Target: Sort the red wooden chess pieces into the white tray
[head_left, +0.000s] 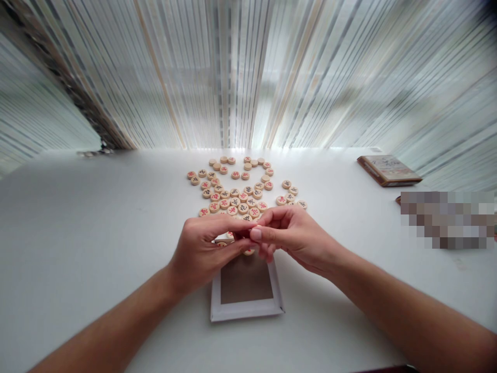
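Note:
My left hand (204, 247) and my right hand (289, 235) meet over the far end of a shallow white box tray (272, 305) with a brown inside. Both hands are closed, fingertips pinched together around round wooden chess discs; a few discs (249, 252) show just under the fingers at the tray's far end. Beyond the hands, many wooden discs (236, 189) with red or black characters lie scattered flat on the white table (97, 217).
A flat box lid with a printed top (388, 170) lies at the far right of the table. A blurred patch sits beside it at the right edge. Striped sheer curtains hang behind the table's far edge.

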{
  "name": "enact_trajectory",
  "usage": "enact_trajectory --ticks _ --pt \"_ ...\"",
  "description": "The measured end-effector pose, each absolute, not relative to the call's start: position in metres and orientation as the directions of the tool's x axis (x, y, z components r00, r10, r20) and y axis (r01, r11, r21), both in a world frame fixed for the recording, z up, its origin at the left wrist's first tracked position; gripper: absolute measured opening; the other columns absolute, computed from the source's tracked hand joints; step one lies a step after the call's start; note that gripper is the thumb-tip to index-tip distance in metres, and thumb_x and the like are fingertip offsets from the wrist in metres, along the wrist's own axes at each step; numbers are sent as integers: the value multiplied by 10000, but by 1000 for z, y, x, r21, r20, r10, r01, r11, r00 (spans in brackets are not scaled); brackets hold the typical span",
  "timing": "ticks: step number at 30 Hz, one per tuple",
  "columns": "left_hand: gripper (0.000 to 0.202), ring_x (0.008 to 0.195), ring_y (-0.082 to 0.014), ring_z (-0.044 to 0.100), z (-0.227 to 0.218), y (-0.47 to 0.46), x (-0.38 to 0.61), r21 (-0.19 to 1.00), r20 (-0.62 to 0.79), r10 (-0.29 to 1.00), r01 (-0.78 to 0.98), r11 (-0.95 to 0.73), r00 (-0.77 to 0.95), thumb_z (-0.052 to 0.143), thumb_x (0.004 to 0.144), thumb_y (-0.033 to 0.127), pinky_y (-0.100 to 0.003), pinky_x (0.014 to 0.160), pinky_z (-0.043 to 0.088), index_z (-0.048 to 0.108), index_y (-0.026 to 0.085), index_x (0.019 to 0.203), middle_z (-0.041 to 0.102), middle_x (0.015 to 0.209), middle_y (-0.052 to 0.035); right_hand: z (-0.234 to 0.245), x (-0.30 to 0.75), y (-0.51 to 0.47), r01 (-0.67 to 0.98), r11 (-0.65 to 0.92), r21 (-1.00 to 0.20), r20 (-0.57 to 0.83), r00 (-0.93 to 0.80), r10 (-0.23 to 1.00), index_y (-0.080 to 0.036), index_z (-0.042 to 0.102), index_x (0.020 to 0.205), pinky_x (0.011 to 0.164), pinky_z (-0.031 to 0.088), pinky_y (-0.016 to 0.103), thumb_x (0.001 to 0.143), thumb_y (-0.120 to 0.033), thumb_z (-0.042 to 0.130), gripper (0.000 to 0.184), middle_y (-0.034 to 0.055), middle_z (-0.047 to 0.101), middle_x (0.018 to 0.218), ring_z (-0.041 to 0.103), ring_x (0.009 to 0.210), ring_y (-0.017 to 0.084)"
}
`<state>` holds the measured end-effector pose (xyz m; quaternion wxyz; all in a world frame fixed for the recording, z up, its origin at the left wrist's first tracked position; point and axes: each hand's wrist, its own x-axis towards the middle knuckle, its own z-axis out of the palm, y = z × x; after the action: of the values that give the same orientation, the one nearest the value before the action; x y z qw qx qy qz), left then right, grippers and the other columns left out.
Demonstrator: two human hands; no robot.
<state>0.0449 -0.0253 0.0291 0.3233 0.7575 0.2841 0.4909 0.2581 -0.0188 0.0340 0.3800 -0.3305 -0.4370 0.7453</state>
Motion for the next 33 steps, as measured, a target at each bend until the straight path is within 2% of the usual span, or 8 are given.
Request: enact_trajectory --ticks 9,15,19,26,33 --pt "178 717 -161 778 27 -24 46 804 541 776 70 -590 323 896 887 269 -246 690 633 880 245 1063 862 866 -30 36 262 -19 -282 -267 -921 -80 -535 841 -132 836 864 619 615 199 811 -325 969 240 55 811 726 752 632 126" --pt "210 750 -194 809 28 -25 45 803 538 786 97 -588 305 891 883 214 -275 696 658 879 255 1089 876 928 -50 38 259 -19 -298 -335 -894 -147 -512 847 -139 792 786 605 587 214 629 -265 1062 337 36 788 695 716 609 123" --pt "244 741 -192 806 29 -25 45 791 542 781 125 -599 311 883 865 142 -274 680 655 879 267 1075 873 910 -34 38 257 -20 -284 -325 -902 -158 -483 861 -145 762 763 559 568 210 606 -297 1071 379 19 758 640 693 567 121" --pt "232 747 -200 795 29 -26 46 779 535 770 151 -609 347 892 868 193 -294 688 652 873 257 1090 868 908 -48 40 258 -21 -236 -266 -935 -121 -492 862 -137 783 775 552 589 214 678 -378 1039 364 33 766 640 706 552 128" --pt "266 790 -212 793 28 -25 46 847 478 812 71 -527 334 886 890 238 -308 714 651 872 253 1155 860 925 -71 39 264 -15 -253 -252 -934 -69 -565 822 -141 857 941 645 632 245 814 -396 962 304 60 810 770 757 677 149"
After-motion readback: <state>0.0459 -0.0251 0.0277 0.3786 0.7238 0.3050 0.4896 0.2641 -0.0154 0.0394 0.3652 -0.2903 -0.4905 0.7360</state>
